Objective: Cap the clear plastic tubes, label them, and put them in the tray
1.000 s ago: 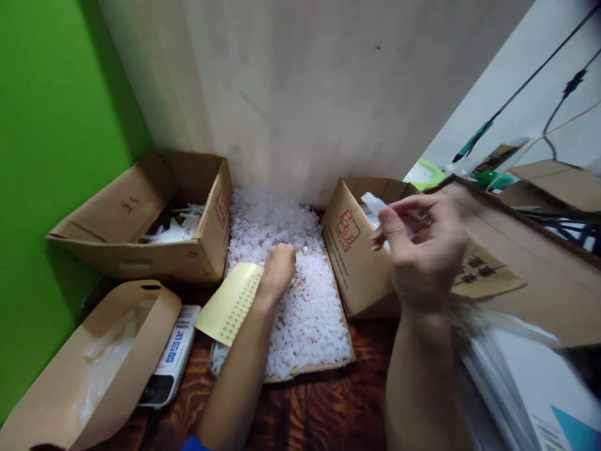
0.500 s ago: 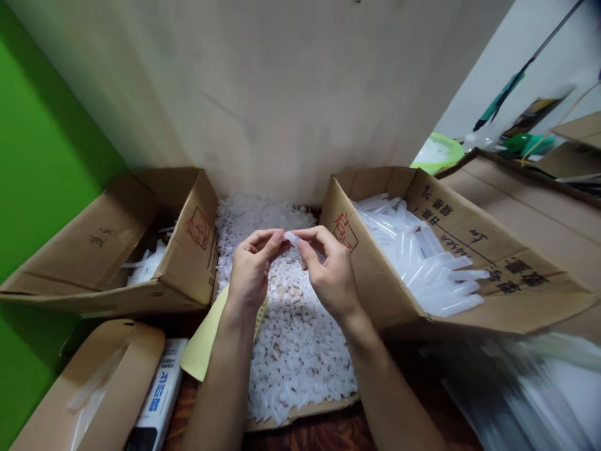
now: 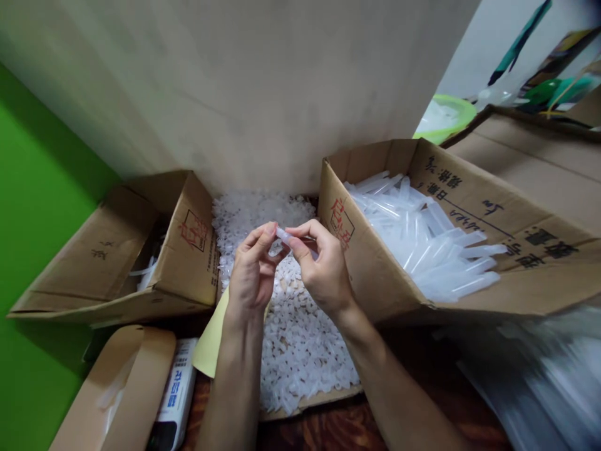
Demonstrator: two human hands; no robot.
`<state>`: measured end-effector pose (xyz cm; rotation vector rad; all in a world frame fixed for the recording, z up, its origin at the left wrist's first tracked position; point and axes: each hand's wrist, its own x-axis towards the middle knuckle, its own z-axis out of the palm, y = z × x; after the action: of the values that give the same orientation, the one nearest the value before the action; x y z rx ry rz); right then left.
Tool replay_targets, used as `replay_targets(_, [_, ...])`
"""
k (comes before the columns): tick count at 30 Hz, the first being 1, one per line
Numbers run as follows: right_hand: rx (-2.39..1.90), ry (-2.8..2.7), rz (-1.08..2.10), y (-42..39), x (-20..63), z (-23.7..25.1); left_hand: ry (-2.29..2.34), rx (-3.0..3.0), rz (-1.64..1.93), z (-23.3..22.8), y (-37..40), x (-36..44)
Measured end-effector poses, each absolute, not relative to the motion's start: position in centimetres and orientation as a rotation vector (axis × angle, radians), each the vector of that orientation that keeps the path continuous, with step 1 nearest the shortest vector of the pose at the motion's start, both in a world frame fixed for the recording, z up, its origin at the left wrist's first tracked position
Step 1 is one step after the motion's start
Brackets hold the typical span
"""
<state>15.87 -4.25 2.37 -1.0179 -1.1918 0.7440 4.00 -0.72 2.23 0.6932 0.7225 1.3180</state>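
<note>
Over the middle of the work surface, a small translucent white plastic tube piece (image 3: 283, 235) is pinched between both hands. My left hand (image 3: 254, 269) has thumb and forefinger closed at its left end. At the right end, the thumb and fingers of my right hand (image 3: 325, 268) grip it. Beneath the hands spreads a thick layer of small translucent plastic pieces (image 3: 307, 351) on a cardboard sheet (image 3: 328, 398). To the right, an open carton (image 3: 375, 266) holds many long translucent tubes (image 3: 417, 244).
An open carton (image 3: 190, 250) at left has some white pieces inside. In front of it are a smaller cardboard box (image 3: 145, 376), a white printed box (image 3: 181, 382) and yellow paper (image 3: 211, 338). Blurred clear plastic (image 3: 539, 382) lies lower right. A green basin (image 3: 451, 119) stands behind.
The camera view has shifted and tilted slightly. Both hands stay together on the small tube piece, more of which now shows between the fingertips.
</note>
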Motion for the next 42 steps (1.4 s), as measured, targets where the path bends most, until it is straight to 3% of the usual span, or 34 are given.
replay_targets(13, [-1.008, -1.132, 0.727, -4.1, 14.6, 1.5, 0.779, 0.822, 1.266, 2.6, -1.1, 3.6])
replay_targets(23, [-1.119, -1.494, 0.313, -3.7, 15.2, 1.4, 0.939, 1.0, 1.229, 2.1, -0.5, 2.9])
replay_targets(28, [-1.143, -1.437, 0.378, -2.5, 17.2, 0.9, 1.619, 1.73, 0.729, -0.4, 0.1, 1.3])
replay_targets(34, [-1.063, -1.184, 0.505, -3.0, 17.6, 1.3, 1.932, 1.897, 0.441, -2.5, 0.1, 2.3])
replay_targets(42, [-1.017, -1.188, 0.584, -3.4, 16.8, 1.4, 1.81, 1.88, 0.609, -3.1, -0.3, 2.1])
